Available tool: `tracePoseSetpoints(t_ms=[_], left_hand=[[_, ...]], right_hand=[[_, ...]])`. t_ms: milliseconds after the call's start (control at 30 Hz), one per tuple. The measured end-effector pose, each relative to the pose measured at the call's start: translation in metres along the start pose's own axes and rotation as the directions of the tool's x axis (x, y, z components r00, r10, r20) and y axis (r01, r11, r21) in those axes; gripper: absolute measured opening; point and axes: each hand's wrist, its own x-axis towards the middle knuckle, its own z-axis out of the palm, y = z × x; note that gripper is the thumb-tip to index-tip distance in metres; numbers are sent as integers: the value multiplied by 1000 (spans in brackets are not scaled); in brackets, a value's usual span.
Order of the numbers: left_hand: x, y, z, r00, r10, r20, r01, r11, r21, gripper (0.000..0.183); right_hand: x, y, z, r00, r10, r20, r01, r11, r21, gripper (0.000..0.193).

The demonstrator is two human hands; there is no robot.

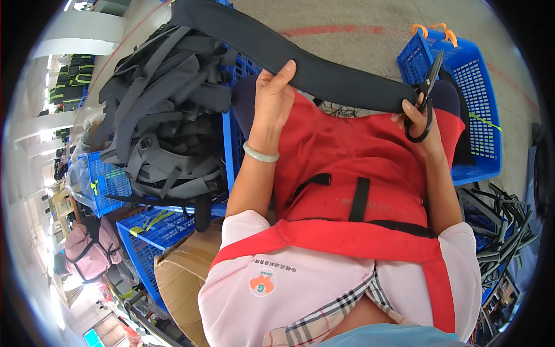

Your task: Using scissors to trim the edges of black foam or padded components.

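A long, dark padded strap (341, 84) stretches across above my lap, from the far left down to the right. My left hand (274, 101) grips its lower edge near the middle, thumb on top and fingers behind. At the strap's right end, my right hand (421, 118) pinches the tip. That same hand also carries black-handled scissors (429, 87), their blades pointing up and away from me. Under the strap lies my red apron (358, 156). To the left, a heap of similar black padded straps (167, 104) rises beside my left arm, some with buckles.
Right of my knee stands a blue plastic crate (483, 110) with orange handles. Another blue crate (147, 231) and a cardboard box (179, 283) sit at lower left. Bundled dark strips (503, 231) lie at the right. A pink backpack (92, 248) is farther left.
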Motion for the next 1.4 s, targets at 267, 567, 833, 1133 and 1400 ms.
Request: tracePoseSetpoints(t_ms=[267, 567, 833, 1133, 1400], left_hand=[[20, -22, 31, 913, -76, 400, -400, 21, 916, 20], [16, -64, 135, 591, 137, 795, -778, -166, 606, 26], [18, -93, 73, 800, -263, 540, -507, 184, 842, 16], [-5, -124, 56, 815, -461, 351, -283, 212, 935, 16], [-3, -76, 22, 932, -270, 242, -181, 233, 955, 16]], right_hand=[[-17, -43, 19, 789, -592, 165, 392, 279, -877, 35], [-35, -68, -87, 756, -639, -143, 103, 332, -938, 25], [-36, -4, -340, 575, -353, -738, -115, 858, -500, 27], [-27, 145, -405, 442, 43, -896, -349, 929, -128, 27], [4, 99, -311, 586, -155, -796, -355, 833, -424, 32]])
